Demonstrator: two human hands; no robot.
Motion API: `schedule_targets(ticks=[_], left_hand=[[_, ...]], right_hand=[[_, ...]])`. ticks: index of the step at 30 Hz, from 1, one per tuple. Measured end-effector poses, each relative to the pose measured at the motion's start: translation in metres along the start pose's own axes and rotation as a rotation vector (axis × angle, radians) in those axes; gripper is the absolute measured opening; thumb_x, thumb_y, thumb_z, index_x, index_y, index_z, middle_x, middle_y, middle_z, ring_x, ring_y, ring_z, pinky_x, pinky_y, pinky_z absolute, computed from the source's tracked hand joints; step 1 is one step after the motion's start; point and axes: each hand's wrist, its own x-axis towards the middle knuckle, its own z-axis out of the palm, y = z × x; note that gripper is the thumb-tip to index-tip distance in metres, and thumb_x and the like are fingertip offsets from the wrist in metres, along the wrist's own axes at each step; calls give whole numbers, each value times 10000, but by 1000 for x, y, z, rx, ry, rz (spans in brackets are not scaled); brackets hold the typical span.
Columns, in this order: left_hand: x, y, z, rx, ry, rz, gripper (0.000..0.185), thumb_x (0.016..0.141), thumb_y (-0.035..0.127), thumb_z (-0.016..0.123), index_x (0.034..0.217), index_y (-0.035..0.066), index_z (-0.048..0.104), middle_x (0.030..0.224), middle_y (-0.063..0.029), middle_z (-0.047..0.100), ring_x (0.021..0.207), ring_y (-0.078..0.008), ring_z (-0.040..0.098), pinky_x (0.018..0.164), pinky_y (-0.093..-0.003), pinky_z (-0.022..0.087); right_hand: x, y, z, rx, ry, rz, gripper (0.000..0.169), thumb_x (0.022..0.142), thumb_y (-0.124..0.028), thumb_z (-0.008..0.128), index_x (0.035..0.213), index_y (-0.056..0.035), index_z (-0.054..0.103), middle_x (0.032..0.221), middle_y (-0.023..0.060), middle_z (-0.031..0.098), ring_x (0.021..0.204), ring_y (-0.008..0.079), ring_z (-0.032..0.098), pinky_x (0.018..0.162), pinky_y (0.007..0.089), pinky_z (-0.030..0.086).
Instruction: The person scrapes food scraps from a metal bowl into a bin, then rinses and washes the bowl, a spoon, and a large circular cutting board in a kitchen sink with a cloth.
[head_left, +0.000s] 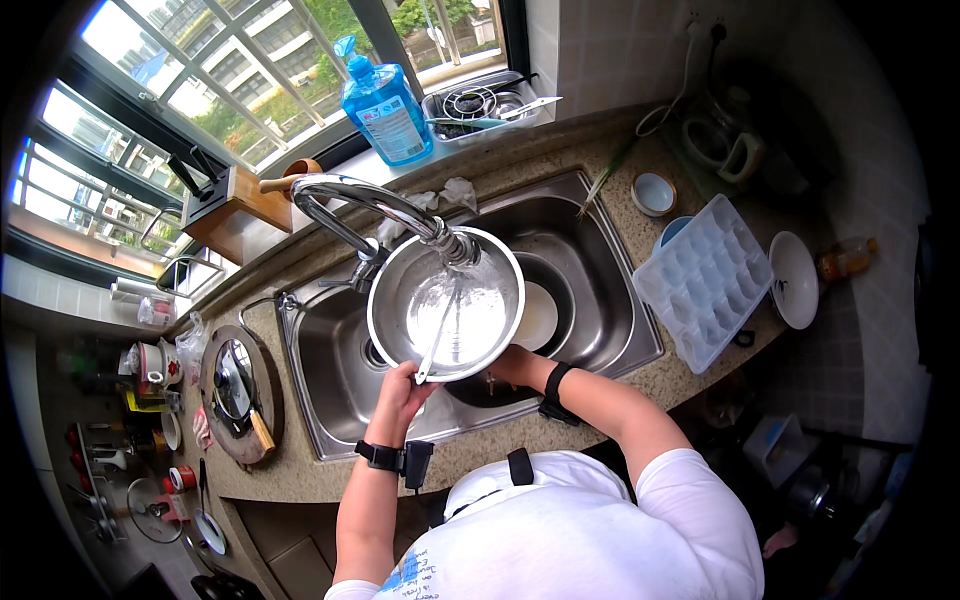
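Note:
Both of my hands hold a stainless steel bowl (484, 330) under the chrome faucet (352, 193), above the double sink (330, 405). Clear water is in the bowl. My left hand (405, 391) grips the near-left rim, beside the handle end of a metal utensil (439, 337) that leans inside. My right hand (517, 366) is at the near-right side, its fingers partly hidden beneath the bowl. Under and to the right of the bowl, a dark round pot (566, 300) sits in the right basin with a pale round dish (541, 319) in it.
On the sill stand a blue soap bottle (390, 112), a plastic tray of scrubbers (480, 112) and a wooden knife block (240, 210). Right of the sink lie a white molded tray (705, 281) and a small bowl (654, 195). A round board with a lid and knife (266, 390) lies left.

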Motion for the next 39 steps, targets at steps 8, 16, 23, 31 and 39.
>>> schedule_targets(ticks=[8, 16, 23, 31, 39], left_hand=[[-3, -12, -2, 54, 69, 41, 170, 786, 4, 423, 872, -108, 519, 877, -198, 582, 782, -294, 610, 653, -420, 551], [12, -20, -13, 40, -23, 42, 192, 785, -7, 422, 893, -136, 515, 879, -200, 576, 784, -308, 614, 667, -446, 562], [35, -31, 14, -14, -118, -108, 269, 805, 26, 397, 993, -149, 477, 966, -229, 572, 859, -321, 600, 731, -425, 542], [3, -25, 14, 190, -71, -121, 243, 813, 29, 408, 984, -113, 507, 934, -182, 566, 780, -272, 612, 617, -374, 580], [3, -12, 1, 234, -32, -65, 185, 753, 0, 465, 904, -85, 530, 866, -128, 538, 734, -231, 592, 583, -393, 580]], right_hand=[[-45, -26, -46, 90, 134, 127, 214, 770, -67, 536, 960, 9, 597, 850, 169, 645, 767, 298, 627, 689, 362, 490], [-101, -36, -97, 391, 496, 497, 167, 785, -11, 533, 931, 4, 613, 809, 83, 640, 750, 149, 604, 681, 285, 478], [-88, -119, -134, -159, 796, 108, 135, 763, -33, 555, 886, -66, 601, 819, 93, 584, 797, 289, 547, 705, 383, 432], [-38, -130, -94, -413, 74, 93, 522, 763, -41, 515, 1260, -199, 484, 938, 141, 533, 861, 314, 542, 761, 407, 405], [-3, -119, -60, -423, -14, 30, 446, 770, -47, 503, 1174, -233, 542, 943, 156, 544, 911, 337, 551, 771, 432, 444]])
